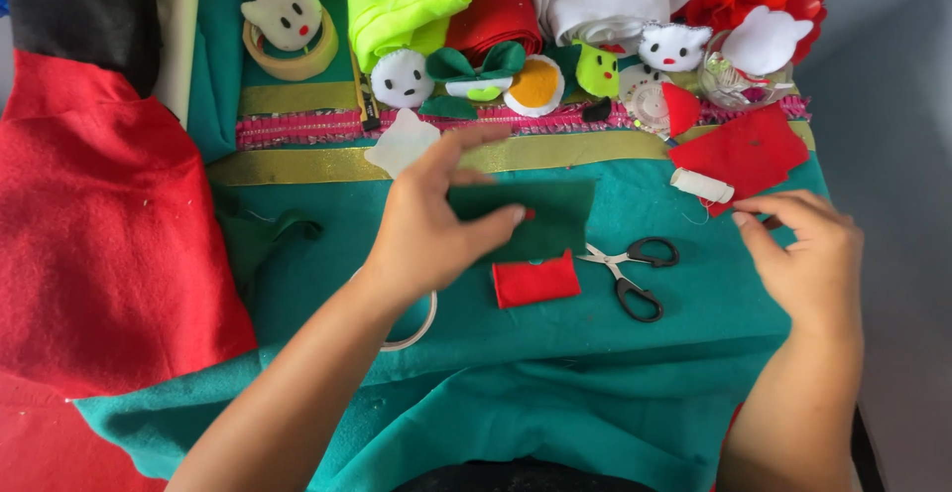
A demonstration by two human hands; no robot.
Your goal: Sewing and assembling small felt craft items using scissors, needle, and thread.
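The left hand (pixel 426 224) pinches a dark green felt piece (pixel 540 216) mid-table, just above a small red felt piece (pixel 535 280), with black-handled scissors (pixel 630 269) close beside. The right hand (pixel 808 254), fingertips pinched together on something too small to tell, hovers near the teal cloth's (pixel 595 373) right edge beside a white thread spool (pixel 702 185). The green piece looks flat, rectangular.

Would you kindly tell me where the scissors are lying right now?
In the head view, the black-handled scissors lie on the teal cloth right of centre, just right of the small red felt piece and between the two hands.
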